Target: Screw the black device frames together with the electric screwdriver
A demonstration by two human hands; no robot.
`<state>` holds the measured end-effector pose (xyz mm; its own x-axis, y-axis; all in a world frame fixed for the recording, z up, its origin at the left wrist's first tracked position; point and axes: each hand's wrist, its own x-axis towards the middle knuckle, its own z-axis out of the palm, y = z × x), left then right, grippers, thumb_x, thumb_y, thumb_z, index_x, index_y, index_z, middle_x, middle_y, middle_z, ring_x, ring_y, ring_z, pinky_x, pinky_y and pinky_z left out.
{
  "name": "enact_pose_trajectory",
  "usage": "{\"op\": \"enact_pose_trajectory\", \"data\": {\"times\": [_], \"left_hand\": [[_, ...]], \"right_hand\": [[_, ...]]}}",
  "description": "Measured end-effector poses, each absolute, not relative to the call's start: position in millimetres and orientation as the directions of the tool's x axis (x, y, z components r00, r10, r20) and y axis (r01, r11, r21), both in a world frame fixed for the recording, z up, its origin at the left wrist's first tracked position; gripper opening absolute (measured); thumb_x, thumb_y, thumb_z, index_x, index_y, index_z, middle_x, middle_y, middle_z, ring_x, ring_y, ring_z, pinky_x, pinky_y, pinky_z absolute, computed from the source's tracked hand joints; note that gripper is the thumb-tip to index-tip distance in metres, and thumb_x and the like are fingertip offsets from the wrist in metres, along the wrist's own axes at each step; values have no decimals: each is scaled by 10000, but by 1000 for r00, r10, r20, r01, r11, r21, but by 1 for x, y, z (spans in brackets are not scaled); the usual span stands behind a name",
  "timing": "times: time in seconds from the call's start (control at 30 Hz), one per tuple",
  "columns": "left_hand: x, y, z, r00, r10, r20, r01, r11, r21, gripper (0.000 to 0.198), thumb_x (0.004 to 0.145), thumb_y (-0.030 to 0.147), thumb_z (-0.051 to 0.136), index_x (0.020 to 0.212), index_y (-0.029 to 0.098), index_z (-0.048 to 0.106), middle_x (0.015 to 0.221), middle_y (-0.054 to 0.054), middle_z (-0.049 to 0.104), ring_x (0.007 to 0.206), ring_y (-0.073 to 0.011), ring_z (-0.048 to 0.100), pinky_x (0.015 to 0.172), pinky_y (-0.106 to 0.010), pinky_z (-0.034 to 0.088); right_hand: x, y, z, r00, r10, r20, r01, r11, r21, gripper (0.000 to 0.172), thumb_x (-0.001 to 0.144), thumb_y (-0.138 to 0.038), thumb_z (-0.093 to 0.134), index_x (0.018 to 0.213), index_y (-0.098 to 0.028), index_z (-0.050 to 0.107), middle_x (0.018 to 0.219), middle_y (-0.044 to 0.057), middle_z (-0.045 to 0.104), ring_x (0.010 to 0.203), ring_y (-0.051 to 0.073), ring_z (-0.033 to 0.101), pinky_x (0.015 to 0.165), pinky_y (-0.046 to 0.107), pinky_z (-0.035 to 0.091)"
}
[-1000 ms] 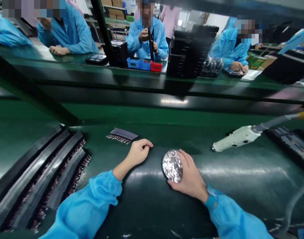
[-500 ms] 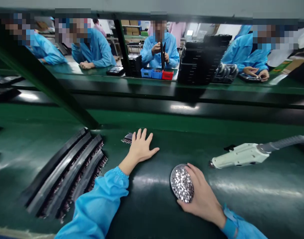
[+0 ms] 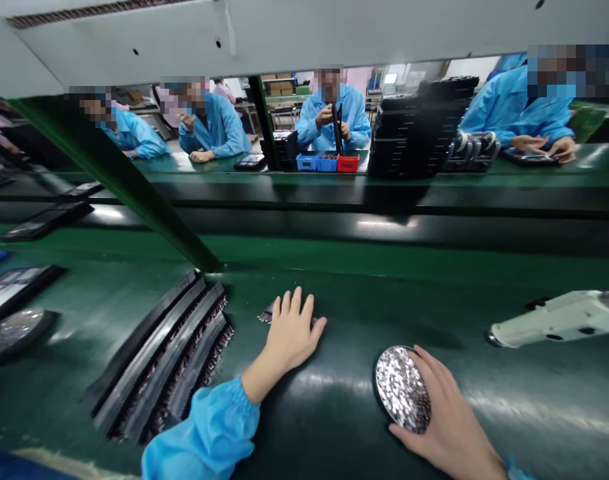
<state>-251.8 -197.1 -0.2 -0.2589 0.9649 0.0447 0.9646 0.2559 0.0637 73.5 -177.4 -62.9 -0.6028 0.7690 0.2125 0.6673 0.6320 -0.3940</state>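
Note:
My left hand (image 3: 295, 331) lies with fingers spread over a small dark strip piece (image 3: 266, 313) with thin pin-like ends; most of the piece is hidden under the hand. My right hand (image 3: 452, 413) is wrapped round the right side of a round dish (image 3: 402, 387) heaped with small shiny metal pieces. This dish sits on the dark green work surface (image 3: 334, 433). Left of my left hand lie several long black curved strips (image 3: 159, 360), side by side, with reddish pin-like bits along their edges.
A pale green handheld tool (image 3: 554, 320) lies at the right. On the left are another round dish (image 3: 14, 333) and dark trays (image 3: 47, 220). A green post (image 3: 134, 193) slants across the left. Across the line, co-workers sit behind stacked black trays (image 3: 414, 133) and small bins (image 3: 348, 163).
The view has shifted, bringing more of the left side into sight. My left hand has slid toward me with the small strip piece beneath it. My right hand still grips the dish.

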Motion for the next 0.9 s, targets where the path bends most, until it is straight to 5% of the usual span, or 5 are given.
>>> {"op": "enact_pose_trajectory", "data": {"times": [0.13,0.27,0.47,0.9], "left_hand": [[-312,-173,20,-430,903,4,901,429,68,307,1040,247,410,1154,109,659,1193,-192,672,1184,-304,634,1038,-473,501],[-381,-155,26,-517,847,-124,845,528,84,260,1000,334,605,1179,147,634,1161,-92,669,1037,-221,669,918,-435,574],[-417,-147,15,-421,864,-278,858,478,188,305,980,376,643,1198,164,633,1198,-83,656,1027,-210,663,894,-419,587],[-389,-126,-2,-103,974,-204,891,181,415,291,975,392,650,1136,151,654,1112,-68,681,960,-189,675,875,-402,588]], "right_hand": [[74,-174,-64,-599,784,163,682,607,-408,980,745,-478,764,1538,-243,240,1562,179,391,1393,422,462,1071,567,504],[78,-172,-72,-613,775,150,672,612,-417,1025,706,-472,795,1546,-251,251,1596,166,371,1409,425,453,1049,562,523],[80,-171,-81,-613,749,250,644,657,-391,930,735,-517,750,1508,-226,322,1545,184,450,1349,428,516,975,552,557],[80,-173,-78,-609,728,315,628,685,-370,925,723,-524,740,1507,-231,344,1500,183,500,1268,449,564,907,583,571]]}}
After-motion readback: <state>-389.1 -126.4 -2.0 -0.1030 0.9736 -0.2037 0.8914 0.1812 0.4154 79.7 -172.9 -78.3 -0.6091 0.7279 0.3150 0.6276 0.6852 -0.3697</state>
